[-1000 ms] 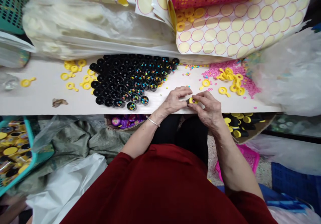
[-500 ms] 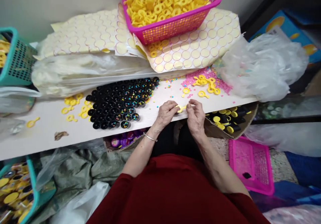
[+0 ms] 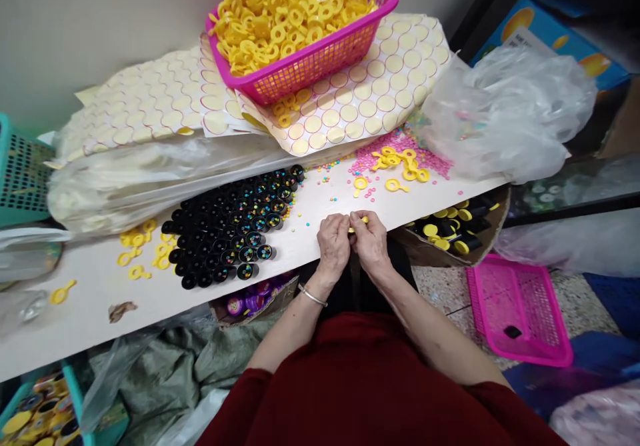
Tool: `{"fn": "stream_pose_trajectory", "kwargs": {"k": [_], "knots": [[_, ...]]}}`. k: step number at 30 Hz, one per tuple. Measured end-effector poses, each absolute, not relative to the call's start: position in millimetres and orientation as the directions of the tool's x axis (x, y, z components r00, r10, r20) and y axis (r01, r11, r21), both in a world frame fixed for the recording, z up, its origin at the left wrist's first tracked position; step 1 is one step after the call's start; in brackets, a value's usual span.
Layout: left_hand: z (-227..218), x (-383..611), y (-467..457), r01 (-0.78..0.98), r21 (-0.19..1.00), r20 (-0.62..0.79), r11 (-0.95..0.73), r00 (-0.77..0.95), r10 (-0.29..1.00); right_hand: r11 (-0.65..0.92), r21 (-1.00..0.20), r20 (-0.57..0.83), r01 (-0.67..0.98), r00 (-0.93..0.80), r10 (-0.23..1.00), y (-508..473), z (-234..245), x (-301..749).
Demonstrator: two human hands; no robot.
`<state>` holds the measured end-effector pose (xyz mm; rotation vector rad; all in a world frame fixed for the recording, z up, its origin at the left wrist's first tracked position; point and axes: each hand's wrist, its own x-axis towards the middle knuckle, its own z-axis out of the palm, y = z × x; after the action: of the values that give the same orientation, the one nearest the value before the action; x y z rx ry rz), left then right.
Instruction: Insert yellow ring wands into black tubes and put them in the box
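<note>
Head view shows the left hand [image 3: 334, 241] and right hand [image 3: 371, 239], apart half a second ago, now drawn together, both grips closed on a mostly hidden yellow piece [image 3: 351, 229] by the desk [image 3: 296, 246] edge, apparently working it jointly

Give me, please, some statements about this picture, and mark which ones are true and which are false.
1. The left hand and right hand meet around a small yellow piece. True.
2. A bracelet is on the right wrist. False: the bracelet is on the left wrist.
3. The upper pink basket is heaped with yellow rings. True.
4. The black cups stand to the right of both hands. False: the black cups stand to their left.
5. A crumpled brown scrap lies on the table. True.
</note>
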<state>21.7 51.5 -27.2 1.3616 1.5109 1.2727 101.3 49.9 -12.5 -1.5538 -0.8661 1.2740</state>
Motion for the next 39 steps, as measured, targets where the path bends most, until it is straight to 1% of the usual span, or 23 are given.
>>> {"fn": "stream_pose_trajectory", "kwargs": {"k": [3, 5, 7, 10, 12, 14, 16, 18, 23, 26, 29, 30, 32, 34, 37, 39], "knots": [[-25, 30, 47, 0.326, 0.943, 0.149, -0.068, -0.231, 0.961, -0.278, -0.956, -0.294, -0.097, 0.256, 0.921, 49, -10, 101], [-22, 33, 47, 0.357, 0.929, 0.184, -0.098, -0.215, 0.959, -0.242, -0.962, -0.268, -0.124, 0.285, 0.920, 50, -8, 103], [-19, 32, 49, 0.347, 0.930, 0.192, -0.120, -0.181, 0.965, -0.229, -0.962, -0.265, -0.148, 0.304, 0.915, 51, -7, 104], [-18, 26, 54, 0.249, 0.966, 0.102, -0.067, -0.129, 0.986, -0.275, -0.933, -0.338, -0.233, 0.302, 0.891, 53, -9, 104], [-19, 21, 57, 0.170, 0.985, 0.004, 0.016, -0.115, 0.993, -0.331, -0.896, -0.409, -0.297, 0.256, 0.876, 53, -9, 102], [-20, 18, 59, 0.109, 0.990, -0.077, 0.091, -0.122, 0.989, -0.363, -0.874, -0.439, -0.324, 0.205, 0.875, 54, -6, 101], [-20, 17, 60, 0.082, 0.988, -0.118, 0.130, -0.136, 0.984, -0.374, -0.868, -0.444, -0.328, 0.174, 0.879, 56, -3, 100], [-20, 18, 61, 0.071, 0.986, -0.136, 0.148, -0.150, 0.979, -0.376, -0.868, -0.447, -0.325, 0.179, 0.877, 57, 0, 100], [-22, 23, 64, 0.087, 0.986, -0.126, 0.145, -0.200, 0.972, -0.375, -0.886, -0.433, -0.273, 0.199, 0.879, 62, -4, 101], [-20, 24, 68, 0.074, 0.981, -0.162, 0.177, -0.177, 0.971, -0.393, -0.884, -0.447, -0.253, 0.212, 0.869, 65, -6, 99], [-14, 18, 67, -0.005, 0.981, -0.194, 0.195, -0.141, 0.971, -0.387, -0.896, -0.431, -0.218, 0.215, 0.876, 65, -5, 97], [-12, 14, 65, -0.034, 0.983, -0.183, 0.180, -0.098, 0.978, -0.370, -0.905, -0.412, -0.211, 0.207, 0.888, 64, -4, 96], [-11, 6, 60, -0.078, 0.986, -0.142, 0.145, 0.045, 0.989, -0.324, -0.923, -0.362, -0.209, 0.180, 0.915, 62, -3, 97], [-11, -1, 55, -0.074, 0.993, -0.081, 0.094, 0.162, 0.983, -0.283, -0.936, -0.317, -0.210, 0.149, 0.937, 58, -3, 99], [-9, -5, 48, 0.024, 0.998, 0.045, -0.050, 0.172, 0.984, -0.267, -0.944, -0.286, -0.195, 0.078, 0.955, 46, -1, 107], [-5, -4, 43, 0.095, 0.984, 0.134, -0.152, 0.169, 0.976, -0.259, -0.935, -0.271, -0.242, 0.017, 0.962, 34, 0, 117]]}}
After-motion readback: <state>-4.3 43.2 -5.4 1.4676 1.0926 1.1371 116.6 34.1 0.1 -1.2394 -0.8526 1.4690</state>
